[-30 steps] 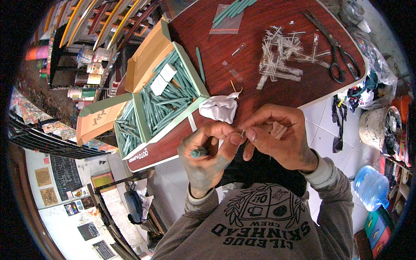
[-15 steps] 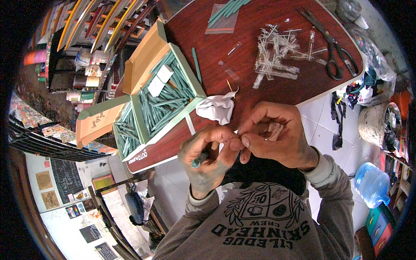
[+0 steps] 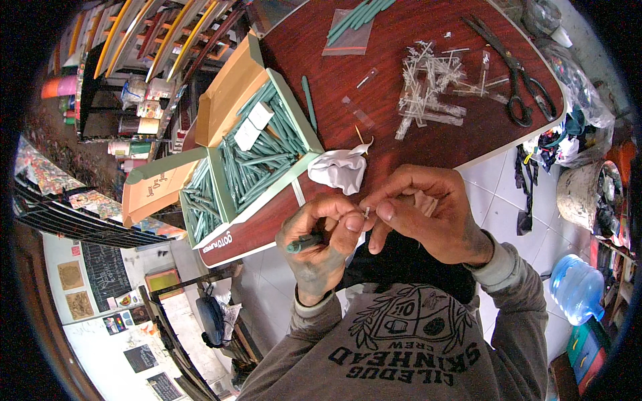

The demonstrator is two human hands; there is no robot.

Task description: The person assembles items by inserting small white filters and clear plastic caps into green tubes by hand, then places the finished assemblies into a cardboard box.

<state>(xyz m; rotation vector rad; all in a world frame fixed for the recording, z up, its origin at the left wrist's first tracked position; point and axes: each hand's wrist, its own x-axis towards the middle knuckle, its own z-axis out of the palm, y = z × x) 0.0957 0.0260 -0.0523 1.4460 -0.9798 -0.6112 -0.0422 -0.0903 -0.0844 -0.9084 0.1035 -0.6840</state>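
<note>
My left hand (image 3: 317, 244) is closed, its curled fingers wrapped round a dark green pen-like stick (image 3: 302, 243) that lies across the palm. Between its thumb and index finger it pinches a tiny pale, clear-looking piece (image 3: 366, 213). Just to the right, my right hand (image 3: 435, 214) has its thumb and index fingertips close to that piece; whether they touch it I cannot tell. Its other fingers curl inward, and what they may hold is hidden. A crumpled white cloth (image 3: 338, 172) lies on the table beyond my hands.
Open green boxes (image 3: 267, 180) full of green sticks stand at the table's left. A pile of clear strips (image 3: 431, 87), black scissors (image 3: 511, 73) and a plastic bag (image 3: 348, 41) with green sticks lie on the dark red table (image 3: 294, 40). A blue water jug (image 3: 576, 289) stands right.
My right thumb and index fingertips have parted slightly from the left ones, and the tiny pale piece now shows. The green stick has tilted in my left hand. The view has shifted slightly.
</note>
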